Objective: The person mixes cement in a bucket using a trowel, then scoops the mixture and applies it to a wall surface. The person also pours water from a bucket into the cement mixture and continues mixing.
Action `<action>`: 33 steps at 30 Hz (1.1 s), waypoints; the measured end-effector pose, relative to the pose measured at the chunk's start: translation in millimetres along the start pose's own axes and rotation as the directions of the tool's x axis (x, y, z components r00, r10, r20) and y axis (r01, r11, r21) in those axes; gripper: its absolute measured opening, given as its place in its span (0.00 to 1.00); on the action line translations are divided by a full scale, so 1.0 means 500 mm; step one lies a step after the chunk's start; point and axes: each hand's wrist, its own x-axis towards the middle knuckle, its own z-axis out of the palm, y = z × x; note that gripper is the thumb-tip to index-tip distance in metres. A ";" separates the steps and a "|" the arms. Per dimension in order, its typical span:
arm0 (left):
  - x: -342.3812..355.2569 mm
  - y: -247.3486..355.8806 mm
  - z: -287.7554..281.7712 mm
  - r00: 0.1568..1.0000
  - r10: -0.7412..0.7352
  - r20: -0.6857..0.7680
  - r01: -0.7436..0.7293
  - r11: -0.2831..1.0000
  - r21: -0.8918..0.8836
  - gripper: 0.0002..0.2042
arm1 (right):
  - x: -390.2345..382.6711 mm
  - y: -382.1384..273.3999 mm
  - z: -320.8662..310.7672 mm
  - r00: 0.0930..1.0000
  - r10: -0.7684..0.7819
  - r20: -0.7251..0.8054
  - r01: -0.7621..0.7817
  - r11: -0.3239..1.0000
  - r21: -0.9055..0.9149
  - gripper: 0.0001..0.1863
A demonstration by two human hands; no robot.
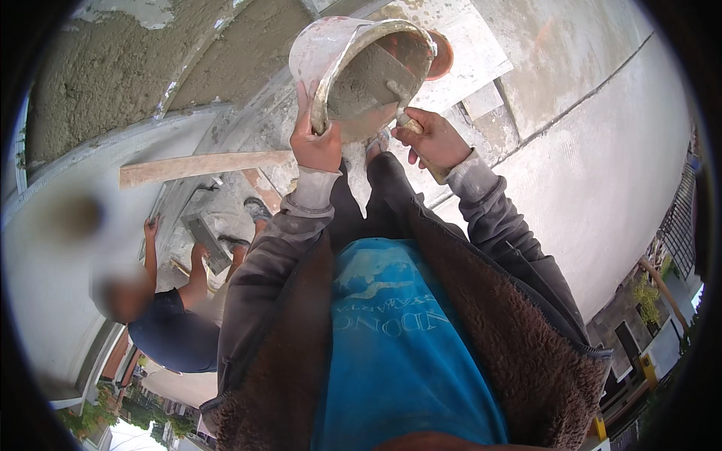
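Note:
My left hand (316, 143) is wrapped round the near left side of a whitish, mortar-smeared bucket (312, 49). The bucket is tilted so that its mouth faces me. Grey wet mortar (357, 86) lies inside it. At the bucket's right side, my right hand (440, 143) is closed round the handle of a trowel (400, 92). Its crusted neck reaches into the bucket's mouth, and I cannot clearly tell its blade from the mortar.
Behind the bucket's right side sits an orange-red round container (441, 54). A wooden plank (203, 167) lies at left, below a wall area with fresh grey mortar (98, 90). Another person (177, 331) is at lower left, one hand on a ledge. A pale wall (587, 188) stands at right.

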 end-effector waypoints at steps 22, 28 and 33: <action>0.239 -0.194 -0.190 0.902 -0.428 0.062 0.418 0.826 -0.378 0.25 | 0.203 -0.126 0.241 0.911 -0.412 0.023 0.052 0.171 0.984 0.07; 0.215 -0.289 -0.422 0.890 -0.455 0.020 0.443 0.856 -0.267 0.24 | 0.229 -0.212 0.246 0.794 -0.444 -0.415 0.383 -0.165 0.909 0.06; 0.178 -0.303 -0.568 0.896 -0.443 -0.020 0.424 0.869 -0.255 0.25 | 0.298 -0.311 0.275 0.346 0.023 -0.938 0.845 0.427 0.322 0.11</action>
